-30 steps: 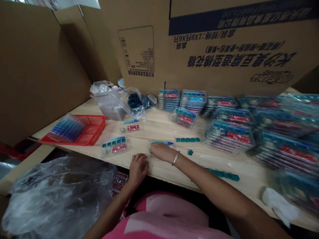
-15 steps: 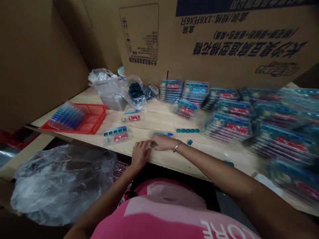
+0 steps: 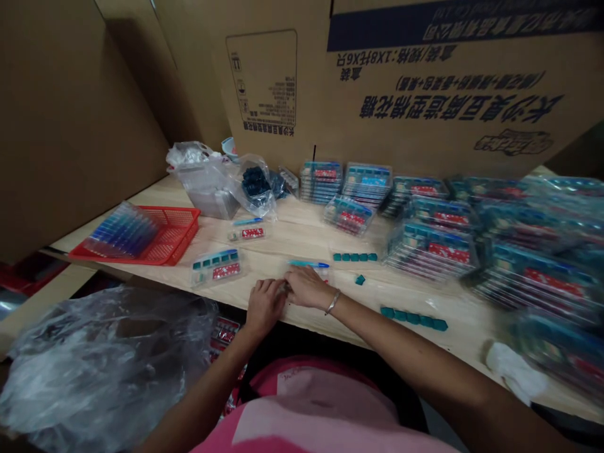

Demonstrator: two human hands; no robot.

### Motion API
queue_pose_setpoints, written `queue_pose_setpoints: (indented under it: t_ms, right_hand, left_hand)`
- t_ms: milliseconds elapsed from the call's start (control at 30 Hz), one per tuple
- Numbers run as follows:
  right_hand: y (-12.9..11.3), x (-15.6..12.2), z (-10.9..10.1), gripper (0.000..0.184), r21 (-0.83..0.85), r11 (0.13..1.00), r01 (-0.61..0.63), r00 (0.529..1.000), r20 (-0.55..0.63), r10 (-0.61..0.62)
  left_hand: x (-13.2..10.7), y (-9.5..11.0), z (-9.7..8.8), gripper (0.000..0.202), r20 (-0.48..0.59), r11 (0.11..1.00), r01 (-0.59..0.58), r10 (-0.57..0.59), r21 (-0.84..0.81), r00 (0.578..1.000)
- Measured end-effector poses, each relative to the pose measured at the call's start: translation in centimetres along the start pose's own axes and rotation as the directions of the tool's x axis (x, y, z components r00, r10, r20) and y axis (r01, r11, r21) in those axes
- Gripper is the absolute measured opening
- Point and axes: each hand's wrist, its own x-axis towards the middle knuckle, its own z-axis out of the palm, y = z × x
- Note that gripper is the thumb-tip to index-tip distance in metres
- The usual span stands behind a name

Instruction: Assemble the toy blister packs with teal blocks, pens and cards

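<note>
My left hand (image 3: 265,307) is at the table's front edge, fingers curled and touching the fingertips of my right hand (image 3: 306,288). Both are closed around something small that the fingers hide. Just behind my right hand lies a blue pen (image 3: 309,264), with a bit of red-patterned strip showing beside it. To the left is a clear plastic case (image 3: 217,268) holding teal blocks, a pen and a red dotted strip. A row of teal blocks (image 3: 355,257) and a single teal block (image 3: 360,280) lie to the right. Another teal row (image 3: 414,318) sits beyond my right wrist.
Stacks of filled clear cases (image 3: 429,248) crowd the right side and back. A red basket (image 3: 177,236) with blue pens stands left, near a clear bin (image 3: 207,189) and a bag of dark pieces (image 3: 257,182). Cardboard (image 3: 283,75) walls the back. Plastic sheeting (image 3: 108,371) hangs lower left.
The view has shifted slightly, so the table sits lower. My right forearm now leaves the teal row near it more exposed. The hands stay together; the small beige thing between them is now hidden.
</note>
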Motion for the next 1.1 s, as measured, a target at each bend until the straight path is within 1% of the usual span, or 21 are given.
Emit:
queue_pose_setpoints:
  t_ms: [133,167,233,333,433,533,600,733,800,967,1100]
  right_hand:
    - [-0.3,-0.5,0.8,0.027,0.001,0.998,-0.064,0.995,-0.079,0.064]
    - [-0.3,-0.5,0.9,0.027,0.011,0.997,-0.075,0.994,-0.076,0.075]
    - [0.1,-0.2,0.9,0.025,0.036,0.996,-0.076,0.997,-0.031,0.077]
    - [0.7,0.4,0.5,0.022,0.058,0.997,-0.049,0.999,0.024,0.048]
    - [0.7,0.4,0.4,0.021,0.054,0.998,-0.03,0.999,0.029,0.029]
    - [0.4,-0.2,0.5,0.024,0.039,0.999,-0.03,0.999,0.018,0.03]
    - [0.6,-0.3,0.4,0.025,0.04,0.999,-0.017,0.999,0.033,0.016]
    - [1.7,0.5,-0.5,0.025,0.066,0.995,0.075,0.987,0.139,-0.084]
    - [2.0,1.2,-1.3,0.022,0.051,0.995,0.091,0.98,0.174,-0.098]
    - [1.2,2.3,-2.6,0.021,-0.06,0.995,0.075,0.98,0.189,-0.063]
    - [1.0,2.7,-2.7,0.023,-0.113,0.985,0.127,0.977,0.186,-0.105]
  left_hand:
    - [-0.1,-0.1,0.1,0.027,-0.008,1.0,0.006,-0.006,0.002,1.0]
    - [-0.1,-0.1,0.1,0.027,-0.008,1.0,0.007,-0.007,0.0,1.0]
    - [-0.1,-0.1,0.1,0.024,-0.003,1.0,-0.004,0.004,-0.002,1.0]
    - [-0.1,0.1,0.0,0.019,-0.018,1.0,-0.022,0.022,-0.006,1.0]
    - [-0.2,0.2,0.0,0.019,-0.035,1.0,-0.012,0.012,-0.012,0.999]
    - [-0.2,0.1,0.0,0.02,-0.025,1.0,-0.007,0.006,-0.029,1.0]
    - [-0.2,0.0,0.0,0.02,-0.018,0.999,-0.006,0.005,-0.051,1.0]
    - [-0.1,-0.2,-0.2,0.019,-0.002,0.997,-0.01,0.01,-0.074,1.0]
    - [-0.1,-0.2,-0.2,0.019,-0.006,0.998,-0.008,0.008,-0.067,1.0]
    - [-0.1,-0.1,-0.1,0.017,-0.011,0.998,0.002,-0.002,-0.061,1.0]
    - [-0.1,-0.1,-0.1,0.017,-0.005,0.998,0.007,-0.008,-0.062,1.0]
